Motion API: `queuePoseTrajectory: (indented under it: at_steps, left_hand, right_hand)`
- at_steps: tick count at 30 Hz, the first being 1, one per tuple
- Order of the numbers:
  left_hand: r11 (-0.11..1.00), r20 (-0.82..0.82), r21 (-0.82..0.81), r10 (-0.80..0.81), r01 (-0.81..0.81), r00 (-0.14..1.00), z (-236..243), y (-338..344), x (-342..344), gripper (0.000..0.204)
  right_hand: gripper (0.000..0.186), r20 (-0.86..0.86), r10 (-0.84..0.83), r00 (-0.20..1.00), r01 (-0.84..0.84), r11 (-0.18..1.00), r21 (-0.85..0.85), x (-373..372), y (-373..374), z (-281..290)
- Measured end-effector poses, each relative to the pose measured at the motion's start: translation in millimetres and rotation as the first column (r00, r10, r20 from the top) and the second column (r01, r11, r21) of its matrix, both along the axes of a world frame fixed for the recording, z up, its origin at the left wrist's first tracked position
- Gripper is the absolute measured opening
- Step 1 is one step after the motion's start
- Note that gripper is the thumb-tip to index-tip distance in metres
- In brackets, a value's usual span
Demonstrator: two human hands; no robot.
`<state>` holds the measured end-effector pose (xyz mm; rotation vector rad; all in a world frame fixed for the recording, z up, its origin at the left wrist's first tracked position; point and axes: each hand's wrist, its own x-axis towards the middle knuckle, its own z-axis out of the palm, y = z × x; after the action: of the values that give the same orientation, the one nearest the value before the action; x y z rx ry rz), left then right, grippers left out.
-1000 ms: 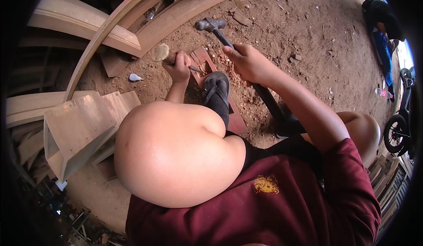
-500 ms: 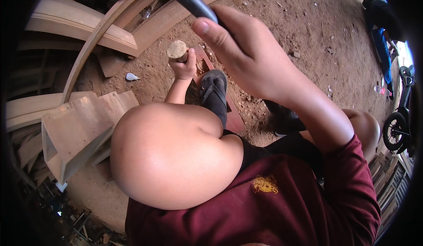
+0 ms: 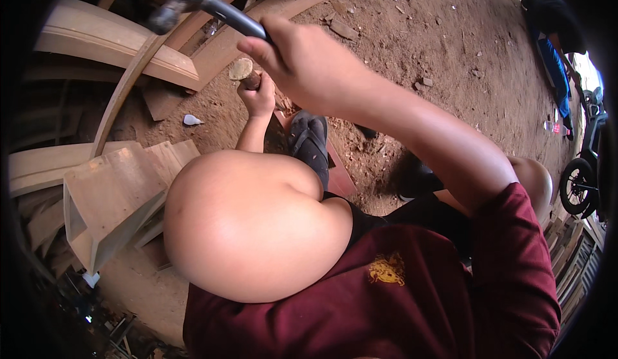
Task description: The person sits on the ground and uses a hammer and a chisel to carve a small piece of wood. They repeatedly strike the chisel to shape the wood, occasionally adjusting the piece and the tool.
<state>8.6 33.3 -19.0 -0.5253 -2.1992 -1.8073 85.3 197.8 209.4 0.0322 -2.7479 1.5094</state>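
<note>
My right hand (image 3: 306,60) is wrapped round the grey handle of a hammer (image 3: 226,13), whose metal head points to the upper left. Below the hammer and past my bent left knee, my left hand (image 3: 259,100) grips a wooden-handled chisel (image 3: 241,69). The handle's pale, flattened top faces up; the blade is hidden behind the hand. A reddish wooden board (image 3: 340,174) with cut-out openings lies on the ground under my sandalled foot (image 3: 310,137). Wood chips lie around the board. The hammer head is apart from the chisel's top.
Wooden frames (image 3: 119,37) and a box-like wooden piece (image 3: 116,182) are stacked at the left. A small white bottle (image 3: 192,120) lies on the dirt floor. At the far right are a two-wheeler (image 3: 579,185), a plastic bottle (image 3: 557,128) and a person (image 3: 555,24).
My right hand has moved left, and the hammer's head has come fully into view. My left hand with the chisel sits slightly further left in the picture.
</note>
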Motion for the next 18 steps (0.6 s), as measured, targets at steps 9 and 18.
queuePoseTrajectory:
  at_steps: [9, 18]
  left_hand:
    - [0.951, 0.445, 0.310, -0.168, 0.025, 0.880, -13, 8, -8, 0.026]
    - [0.881, 0.782, 0.330, -0.054, -0.339, 0.621, -9, 2, -67, 0.032]
  right_hand:
    - [0.039, 0.698, 0.173, 0.695, -0.228, 0.974, -0.015, 11, 100, -22]
    - [0.036, 0.680, -0.307, 0.665, 0.663, 0.662, -0.349, 135, 147, 93]
